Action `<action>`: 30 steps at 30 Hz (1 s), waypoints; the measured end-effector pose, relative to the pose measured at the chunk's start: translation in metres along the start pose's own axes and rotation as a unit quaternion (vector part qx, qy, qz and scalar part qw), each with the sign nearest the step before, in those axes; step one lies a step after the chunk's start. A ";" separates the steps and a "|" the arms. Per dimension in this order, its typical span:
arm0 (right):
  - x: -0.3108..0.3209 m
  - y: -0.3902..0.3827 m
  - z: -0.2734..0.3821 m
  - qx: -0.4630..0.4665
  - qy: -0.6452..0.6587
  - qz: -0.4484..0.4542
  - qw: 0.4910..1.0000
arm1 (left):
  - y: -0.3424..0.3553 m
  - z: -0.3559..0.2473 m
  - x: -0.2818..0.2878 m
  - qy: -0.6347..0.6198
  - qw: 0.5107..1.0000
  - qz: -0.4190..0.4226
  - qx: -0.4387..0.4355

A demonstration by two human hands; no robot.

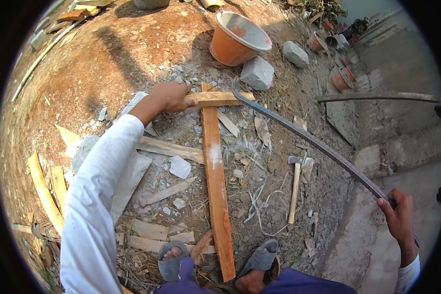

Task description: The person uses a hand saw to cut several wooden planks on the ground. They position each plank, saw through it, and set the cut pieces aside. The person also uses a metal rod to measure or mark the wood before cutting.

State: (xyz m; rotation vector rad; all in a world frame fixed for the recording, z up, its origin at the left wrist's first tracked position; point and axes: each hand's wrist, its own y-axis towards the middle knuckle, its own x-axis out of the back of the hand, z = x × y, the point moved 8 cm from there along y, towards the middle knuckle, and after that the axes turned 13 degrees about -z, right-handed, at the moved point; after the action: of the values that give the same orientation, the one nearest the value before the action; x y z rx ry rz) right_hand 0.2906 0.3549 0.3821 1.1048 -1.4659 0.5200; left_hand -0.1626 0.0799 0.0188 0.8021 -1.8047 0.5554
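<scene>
My left hand (169,97) is closed on the left end of a short wooden batten (218,99). That batten lies crosswise over the upper end of a long reddish-brown plank (213,166), which runs down to between my feet. On the right, my right hand (400,215) is wrapped round the lower part of a long, dark crowbar (313,139). The crowbar slants up and left, and its curved end is at the right part of the batten; whether it touches the wood I cannot tell.
A hammer (294,191) lies right of the plank, near tangled pale string (259,206). Beyond the batten are a grey stone block (257,73) and an orange bucket (235,41). Wood scraps (166,191) and stones litter the left. A concrete wall (402,161) stands at right.
</scene>
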 end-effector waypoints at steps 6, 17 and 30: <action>0.004 0.016 0.009 -0.016 -0.006 0.031 0.999 | 0.031 0.028 -0.010 -0.095 0.990 0.094 0.041; 0.005 0.062 0.040 -0.015 -0.078 0.071 0.994 | 0.008 0.009 -0.014 0.053 0.996 -0.018 -0.071; 0.060 0.184 0.070 0.130 -0.196 -0.017 0.972 | 0.010 0.000 -0.006 0.055 0.992 -0.028 -0.112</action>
State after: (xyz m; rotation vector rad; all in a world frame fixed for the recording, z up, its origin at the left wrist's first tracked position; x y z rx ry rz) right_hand 0.1052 0.3606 0.4708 1.5007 -1.7496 0.4986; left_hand -0.1681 0.0882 0.0132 0.6533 -1.7014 0.3454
